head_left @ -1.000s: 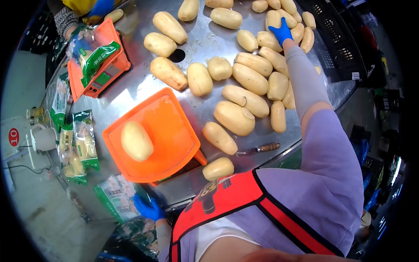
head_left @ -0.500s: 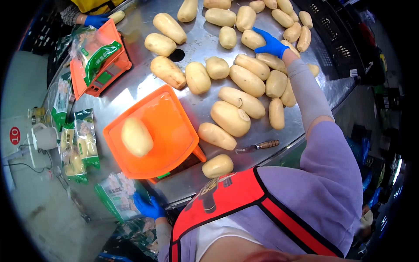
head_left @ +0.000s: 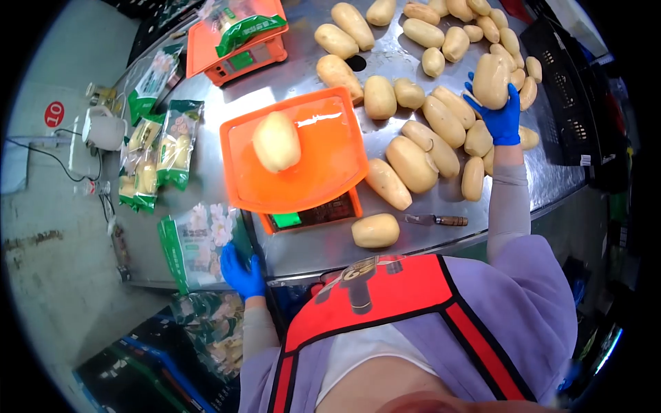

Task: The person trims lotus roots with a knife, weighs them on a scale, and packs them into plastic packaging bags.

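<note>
My right hand (head_left: 501,117), in a blue glove, holds a thick pale root piece (head_left: 492,81) above the others at the upper right. My left hand (head_left: 242,272), gloved in blue, has its fingers apart at the table's front edge, beside a flat green and clear printed bag (head_left: 203,244). One root piece (head_left: 277,142) lies on the orange scale tray (head_left: 317,175). Several more root pieces (head_left: 412,165) are spread right of the scale. A knife with a wooden handle (head_left: 451,221) lies near the front edge, next to a short piece (head_left: 375,230).
A second orange scale (head_left: 237,58) at the top left bears a filled bag (head_left: 237,27). Filled green bags (head_left: 175,144) lie at the left. Black crates (head_left: 564,96) stand along the right side. A round hole (head_left: 356,63) is in the metal table.
My right hand has taken hold of a thick root piece and lifted it. The view has swung, so the table's things appear shifted. The other person's gloved hand is out of sight.
</note>
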The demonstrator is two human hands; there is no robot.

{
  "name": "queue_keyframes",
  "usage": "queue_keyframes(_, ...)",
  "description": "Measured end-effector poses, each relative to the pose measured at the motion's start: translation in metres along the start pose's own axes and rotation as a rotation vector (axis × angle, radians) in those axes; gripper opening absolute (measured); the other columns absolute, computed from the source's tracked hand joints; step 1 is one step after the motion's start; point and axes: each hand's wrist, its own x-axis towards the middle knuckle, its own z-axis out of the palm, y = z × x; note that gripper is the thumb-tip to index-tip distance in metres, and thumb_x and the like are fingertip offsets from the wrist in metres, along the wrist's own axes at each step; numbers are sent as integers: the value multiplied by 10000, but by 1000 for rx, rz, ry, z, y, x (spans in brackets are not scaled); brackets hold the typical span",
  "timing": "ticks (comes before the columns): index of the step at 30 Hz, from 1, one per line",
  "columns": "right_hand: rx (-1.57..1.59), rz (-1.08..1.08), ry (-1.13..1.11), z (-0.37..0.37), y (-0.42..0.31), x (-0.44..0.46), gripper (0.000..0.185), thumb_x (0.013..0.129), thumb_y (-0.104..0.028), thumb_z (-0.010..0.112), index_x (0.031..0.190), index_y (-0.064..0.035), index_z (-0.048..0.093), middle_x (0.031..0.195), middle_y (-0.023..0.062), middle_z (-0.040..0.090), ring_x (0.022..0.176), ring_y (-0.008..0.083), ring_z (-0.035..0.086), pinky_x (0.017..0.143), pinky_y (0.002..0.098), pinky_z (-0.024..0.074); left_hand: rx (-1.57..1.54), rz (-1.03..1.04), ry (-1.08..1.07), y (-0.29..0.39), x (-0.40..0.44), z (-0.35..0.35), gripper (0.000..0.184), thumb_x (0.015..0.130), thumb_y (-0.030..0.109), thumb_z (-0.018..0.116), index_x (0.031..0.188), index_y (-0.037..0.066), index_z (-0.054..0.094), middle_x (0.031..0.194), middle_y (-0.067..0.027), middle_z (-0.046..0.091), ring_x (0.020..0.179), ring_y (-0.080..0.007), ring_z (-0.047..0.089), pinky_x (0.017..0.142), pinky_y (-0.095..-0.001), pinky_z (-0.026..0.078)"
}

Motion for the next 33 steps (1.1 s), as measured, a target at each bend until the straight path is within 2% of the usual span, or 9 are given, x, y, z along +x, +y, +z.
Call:
queue_keyframes(6, -155, 128, 69, 29, 54, -36, 558, 870, -318, 511, 1349, -65, 378, 1335, 113, 448, 1206, 279, 461, 1000, 438, 384, -29, -21, 21, 7, 0, -5, 637, 723, 275, 672, 1271, 17, 476, 1299, -163, 489, 1213, -355, 416, 1046, -448, 277)
queue_keyframes(11, -525, -10, -392, 135, 102, -66, 617, 893, -157, 516, 1433, -58, 234, 1354, 89, 391, 1226, 164, 396, 1007, 276, 351, -4, -16, 34, 3, 0, -2, 643, 719, 297, 679, 1264, 18, 484, 1297, -166, 486, 1208, -352, 418, 1046, -448, 281)
queue_keyframes(13, -560, -132, -472, 164, 137, -73, 622, 891, -210, 548, 1428, -84, 262, 1354, 126, 416, 1215, 197, 436, 975, 290, 384, 15, -17, 49, 2, -1, -1, 645, 711, 304, 685, 1255, 18, 491, 1289, -173, 489, 1206, -351, 419, 1045, -450, 284)
queue_keyframes(16, -1290, -322, -385, 194, 171, -69, 714, 812, -452, 569, 1418, -194, 293, 1192, 220, 541, 1020, 375, 568, 864, 407, 458, -8, -9, 50, -3, -2, 2, 637, 708, 294, 684, 1253, 22, 496, 1279, -174, 497, 1198, -353, 426, 1034, -446, 294)
queue_keyframes(20, -1570, -452, -183, 216, 201, -71, 702, 813, -469, 539, 1410, -193, 292, 1158, 245, 509, 985, 404, 551, 800, 467, 468, -34, -15, 68, -3, -2, 3, 626, 699, 266, 682, 1246, 21, 501, 1260, -179, 508, 1187, -359, 435, 1013, -442, 309)
queue_keyframes(25, -1153, -687, -121, 187, 209, -49, 623, 858, -358, 574, 1331, 3, 386, 1291, 237, 463, 1151, 341, 501, 959, 390, 394, -45, -29, 26, 1, 1, -1, 639, 702, 274, 675, 1259, 21, 487, 1264, -191, 498, 1189, -364, 430, 1017, -449, 303)
queue_keyframes(27, -917, -468, -4, 183, 170, -66, 512, 863, -274, 601, 1272, 3, 466, 1131, 198, 580, 1015, 263, 574, 844, 341, 454, -28, -16, 29, -2, -1, 1, 643, 715, 309, 669, 1261, 22, 485, 1273, -187, 495, 1191, -365, 427, 1022, -453, 296)
queue_keyframes(29, -878, -647, 52, 130, 169, -56, 407, 892, -205, 575, 1231, 11, 509, 1011, 155, 627, 860, 178, 587, 769, 314, 469, 1, -2, 30, -4, -1, 1, 668, 722, 363, 676, 1269, 33, 481, 1282, -179, 492, 1190, -368, 427, 1026, -458, 294)
queue_keyframes(33, -913, -380, 87, 76, 141, -81, 359, 952, -176, 480, 1273, -14, 493, 1195, 88, 574, 1077, 145, 537, 892, 265, 418, 20, 4, 33, -7, 0, 4, 693, 727, 376, 677, 1299, 49, 462, 1296, -187, 475, 1183, -383, 426, 1023, -472, 297)
